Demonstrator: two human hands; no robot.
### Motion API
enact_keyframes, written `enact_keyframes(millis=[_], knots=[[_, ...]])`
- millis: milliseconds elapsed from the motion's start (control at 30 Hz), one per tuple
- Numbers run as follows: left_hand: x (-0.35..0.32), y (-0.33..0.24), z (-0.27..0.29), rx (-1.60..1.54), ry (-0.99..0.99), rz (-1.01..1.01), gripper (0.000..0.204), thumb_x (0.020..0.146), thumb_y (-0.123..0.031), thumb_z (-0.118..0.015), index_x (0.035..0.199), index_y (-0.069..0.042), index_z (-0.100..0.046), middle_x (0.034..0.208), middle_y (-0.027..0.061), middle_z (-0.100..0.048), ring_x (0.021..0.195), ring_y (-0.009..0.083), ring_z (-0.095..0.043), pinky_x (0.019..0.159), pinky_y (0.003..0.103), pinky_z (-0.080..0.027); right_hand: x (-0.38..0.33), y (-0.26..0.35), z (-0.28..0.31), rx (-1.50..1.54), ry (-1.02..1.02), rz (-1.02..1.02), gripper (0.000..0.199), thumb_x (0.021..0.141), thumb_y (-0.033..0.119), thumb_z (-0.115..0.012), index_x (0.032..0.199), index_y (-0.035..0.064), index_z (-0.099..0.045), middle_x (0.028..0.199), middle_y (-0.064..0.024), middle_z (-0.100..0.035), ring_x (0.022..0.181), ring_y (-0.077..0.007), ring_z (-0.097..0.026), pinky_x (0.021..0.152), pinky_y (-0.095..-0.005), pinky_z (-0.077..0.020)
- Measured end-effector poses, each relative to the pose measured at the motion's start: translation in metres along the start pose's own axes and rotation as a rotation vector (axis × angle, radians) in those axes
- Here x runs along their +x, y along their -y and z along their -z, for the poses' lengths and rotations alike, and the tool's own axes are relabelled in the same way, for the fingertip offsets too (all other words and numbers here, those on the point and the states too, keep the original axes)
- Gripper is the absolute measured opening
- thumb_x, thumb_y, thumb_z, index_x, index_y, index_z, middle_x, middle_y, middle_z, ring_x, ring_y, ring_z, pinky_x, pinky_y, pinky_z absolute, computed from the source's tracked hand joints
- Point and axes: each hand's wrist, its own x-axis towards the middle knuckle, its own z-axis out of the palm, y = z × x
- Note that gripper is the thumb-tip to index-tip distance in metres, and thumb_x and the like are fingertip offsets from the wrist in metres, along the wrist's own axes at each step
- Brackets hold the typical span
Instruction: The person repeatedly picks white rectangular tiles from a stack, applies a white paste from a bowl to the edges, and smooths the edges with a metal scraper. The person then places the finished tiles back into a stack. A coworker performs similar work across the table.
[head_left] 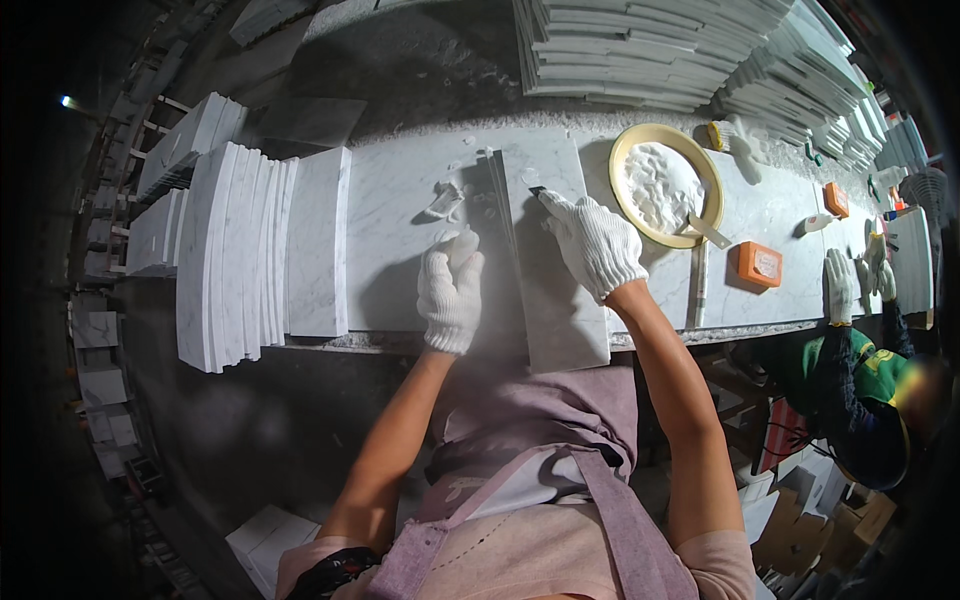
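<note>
My left hand (450, 300), in a white knit glove, is closed around a small whitish, translucent object (463, 247) whose kind I cannot make out. In a matching glove, my right hand (597, 247) pinches a small dark tool (538, 191), its tip at the surface of a pale marble tile (558, 300). This long tile lies across the bench, its near end jutting past the front edge. Between the hands, beyond my left one, lies a crumpled white scrap (443, 203). A yellow bowl (618, 170) of white powder or paste, with a flat spatula (710, 232) in it, stands right of my right hand.
Upright marble tiles (235, 260) stand in a row at the left. Tall tile stacks (650, 50) rise at the back. An orange box (760, 264) sits right of the bowl. At the far right, a co-worker's gloved hands (840, 285) rest by the bench edge.
</note>
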Motion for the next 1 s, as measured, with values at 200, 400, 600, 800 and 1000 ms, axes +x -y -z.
enact_keyframes(millis=[200,400,600,800,1000], knots=[[0.000,0.001,-0.001,-0.003,-0.010,-0.017,0.041,0.092,-0.016,-0.080,0.129,-0.004,-0.066,0.119,0.0143,-0.074,0.109,0.0316,-0.071,0.097,0.042,-0.055,0.005,-0.010,-0.002,0.176,-0.134,0.062,0.035,0.102,0.024,-0.062,0.135,0.0186,-0.072,0.091,-0.0183,-0.074,0.082,-0.0375,-0.072,0.073,-0.0470,-0.0565],[0.000,-0.002,-0.002,0.098,-0.075,-0.099,0.038,0.088,-0.010,-0.082,0.122,-0.002,-0.066,0.117,0.0148,-0.076,0.108,0.0358,-0.072,0.096,0.043,-0.056,0.020,-0.004,-0.006,-0.024,-0.104,0.088,0.037,0.101,0.028,-0.063,0.138,0.0215,-0.069,0.089,-0.0192,-0.073,0.082,-0.0372,-0.073,0.070,-0.0476,-0.0573],[0.001,-0.004,-0.002,0.053,-0.078,-0.098,0.035,0.088,-0.008,-0.082,0.118,-0.001,-0.067,0.116,0.0146,-0.076,0.108,0.0358,-0.072,0.096,0.043,-0.056,-0.002,-0.010,-0.004,-0.017,-0.009,0.034,0.039,0.101,0.027,-0.063,0.139,0.0206,-0.068,0.095,-0.0189,-0.074,0.085,-0.0391,-0.073,0.074,-0.0487,-0.0575],[0.001,-0.009,0.000,0.024,-0.051,-0.114,0.031,0.089,-0.003,-0.079,0.118,-0.001,-0.068,0.115,0.0122,-0.077,0.108,0.0317,-0.073,0.097,0.042,-0.056,0.005,-0.012,-0.002,0.101,-0.162,0.056,0.038,0.102,0.025,-0.060,0.139,0.0219,-0.068,0.100,-0.0192,-0.074,0.086,-0.0388,-0.072,0.077,-0.0488,-0.0569],[0.002,-0.012,0.000,0.000,-0.076,-0.130,0.029,0.089,-0.005,-0.080,0.115,-0.002,-0.069,0.113,0.0119,-0.078,0.103,0.0313,-0.075,0.097,0.041,-0.056,0.019,-0.001,-0.005,-0.036,-0.112,0.102,0.039,0.101,0.027,-0.062,0.140,0.0239,-0.067,0.088,-0.0191,-0.073,0.077,-0.0395,-0.073,0.065,-0.0484,-0.0573]])
